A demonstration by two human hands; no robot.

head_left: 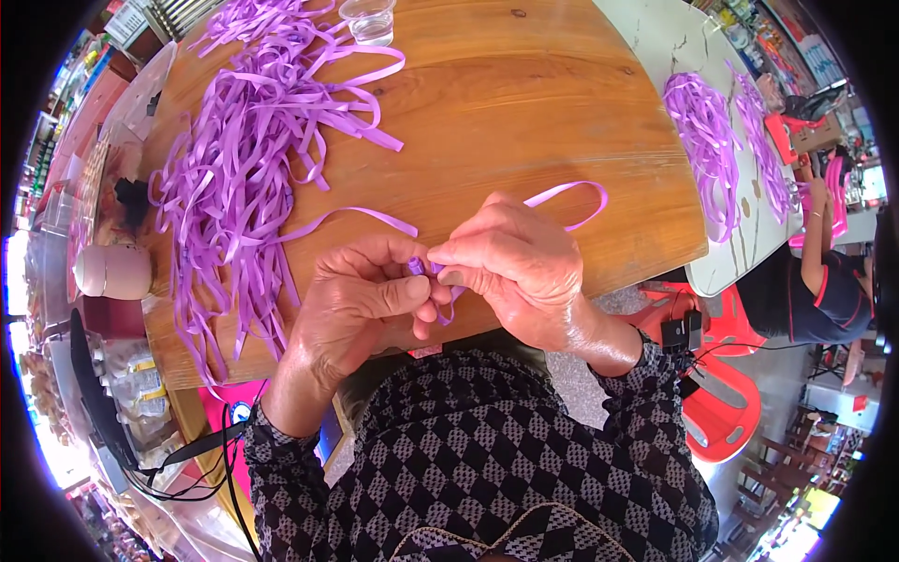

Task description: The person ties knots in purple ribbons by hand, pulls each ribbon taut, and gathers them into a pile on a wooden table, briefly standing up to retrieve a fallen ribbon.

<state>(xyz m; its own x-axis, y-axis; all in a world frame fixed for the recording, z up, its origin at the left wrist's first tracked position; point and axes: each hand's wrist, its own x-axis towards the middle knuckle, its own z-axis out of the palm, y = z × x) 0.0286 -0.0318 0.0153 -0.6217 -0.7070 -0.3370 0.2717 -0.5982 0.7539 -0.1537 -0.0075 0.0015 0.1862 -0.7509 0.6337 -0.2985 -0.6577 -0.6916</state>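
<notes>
Close together over the near edge of the wooden table, both hands are closed in a pinch. Between thumb and fingers of my left hand (361,290) is a small purple fastener piece (417,266). My right hand (520,267) pinches another small purple piece (436,268) right beside it, mostly covered by the fingertips. A purple lanyard ribbon (592,190) loops out behind my right hand, and a short bit of ribbon hangs below the fingers. To the left spreads a large tangled pile of purple lanyards (239,140); one strand reaches toward my left hand.
The wooden table (524,103) fills the middle. A clear plastic cup (372,23) stands at its far edge. More purple lanyards (702,140) lie on a white marbled table (646,37) at right. Nearby are red plastic stools (721,412) and another person (810,290).
</notes>
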